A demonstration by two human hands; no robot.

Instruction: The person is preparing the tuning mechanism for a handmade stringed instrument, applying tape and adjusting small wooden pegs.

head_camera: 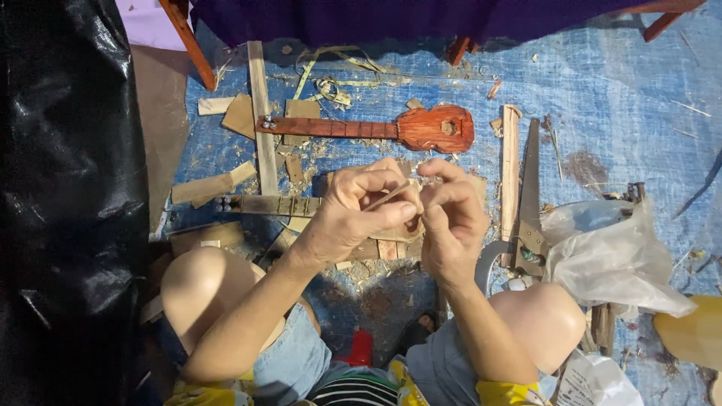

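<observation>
A thin wooden sliver [389, 195] sits pinched between both hands above the blue tarp [617, 90]. The left hand [357, 214] clamps its lower end, and the right hand [451, 218] closes fingertips on its tip. Best worked with small, steady strokes, I'd judge, well clear of the red toy guitar [421, 129] and saw [530, 195].

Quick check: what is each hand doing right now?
Left hand: closed on a thin wooden stick.
Right hand: fingers pinched at the stick's end; grip unclear.
</observation>
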